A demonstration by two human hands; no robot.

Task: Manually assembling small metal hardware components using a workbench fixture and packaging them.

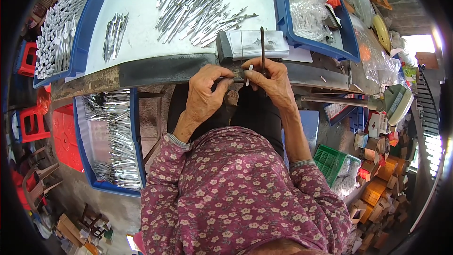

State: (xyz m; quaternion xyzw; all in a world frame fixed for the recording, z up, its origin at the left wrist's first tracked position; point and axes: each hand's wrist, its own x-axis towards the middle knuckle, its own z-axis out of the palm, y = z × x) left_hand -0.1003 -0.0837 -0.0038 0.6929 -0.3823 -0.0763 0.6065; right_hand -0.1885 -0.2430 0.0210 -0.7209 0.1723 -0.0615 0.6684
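Note:
At the bench's front edge my left hand [205,89] is closed, thumb and forefinger pinched together near a small dark metal piece at the edge. Whatever lies between those fingertips is hidden. Close beside it, my right hand [272,81] is also closed. A small silvery metal strip [249,74] is pinched between its thumb and forefinger, and a thin dark rod [262,42] stands up through the same hand. Just beyond the hands lies a dark block [224,46] next to a smudged white pad [259,42]. A loose pile of slim silvery metal pieces [193,12] covers the white bench top farther off.
A smaller bunch of metal pieces [115,35] lies at left. Blue trays flank the bench: one [87,23] with packed metal pieces, another [347,49] with plastic bags. Below left, a blue bin [136,141] holds more pieces. A lamp [396,104] reaches in from the right.

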